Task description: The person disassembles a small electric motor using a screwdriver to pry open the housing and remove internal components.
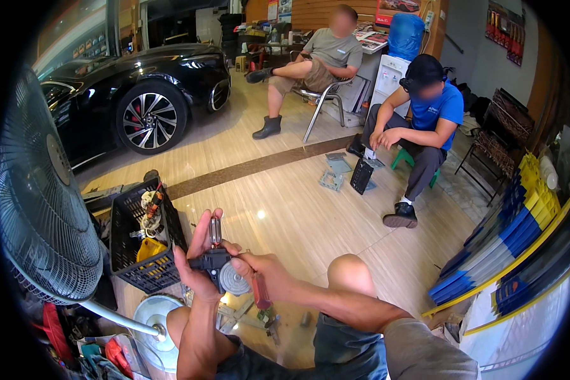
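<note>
My left hand point(199, 269) is wrapped round a black mechanical part with a grey ridged disc point(235, 279) on its side. Shiny metal cylinders point(216, 232) stick up from that part beside my left fingers. From the right, my right hand point(266, 273) is closed against the part, its fingertips at the black body. A red-handled tool point(260, 292) sticks out below my right hand; its working end is hidden. Grey metal pieces point(237, 316) lie on the floor under my hands.
A black plastic crate point(149, 277) of parts stands left, beside a large fan point(54, 183) on a round base point(161, 316). Ahead, a seated person in blue point(434, 111) handles parts near a black panel point(361, 176). Another person point(329, 54) sits near a black car point(139, 95).
</note>
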Motion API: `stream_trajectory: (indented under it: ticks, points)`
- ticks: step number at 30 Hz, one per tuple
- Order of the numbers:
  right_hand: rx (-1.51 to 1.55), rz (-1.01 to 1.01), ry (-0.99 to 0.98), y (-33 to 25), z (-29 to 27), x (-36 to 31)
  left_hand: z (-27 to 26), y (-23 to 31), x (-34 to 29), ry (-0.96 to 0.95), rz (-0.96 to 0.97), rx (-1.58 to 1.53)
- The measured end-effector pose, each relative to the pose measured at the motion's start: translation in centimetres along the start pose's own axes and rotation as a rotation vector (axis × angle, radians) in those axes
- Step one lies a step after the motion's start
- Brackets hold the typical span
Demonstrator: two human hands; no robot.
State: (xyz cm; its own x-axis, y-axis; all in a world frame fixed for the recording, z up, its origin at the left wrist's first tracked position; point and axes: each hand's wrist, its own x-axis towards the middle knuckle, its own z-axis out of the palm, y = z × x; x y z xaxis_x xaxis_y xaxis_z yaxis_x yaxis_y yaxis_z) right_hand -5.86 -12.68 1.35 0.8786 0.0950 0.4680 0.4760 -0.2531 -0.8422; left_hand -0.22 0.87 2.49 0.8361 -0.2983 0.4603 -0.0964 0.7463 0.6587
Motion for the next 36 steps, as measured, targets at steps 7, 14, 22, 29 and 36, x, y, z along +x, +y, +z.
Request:
stream_trajectory:
  ticks: [7,14,22,29,36]
  points:
    - [-0.041,-0.094,0.011,0.4,0.3,0.0,-0.1,0.3,0.1,0.002,0.024,-0.016]
    - [-0.049,-0.137,0.024,-0.2,-0.1,-0.1,-0.2,0.3,0.0,-0.074,0.088,0.099]
    - [-0.051,-0.119,0.020,-0.4,-0.1,-0.3,0.9,0.4,-0.3,-0.105,0.116,0.032]
    - [-0.086,-0.104,0.017,-0.4,0.1,-0.5,0.3,0.3,-0.3,-0.127,0.076,-0.116]
    - [-0.279,-0.272,0.103,-0.4,0.7,-0.5,-0.3,0.6,-0.2,-0.158,0.084,-0.189]
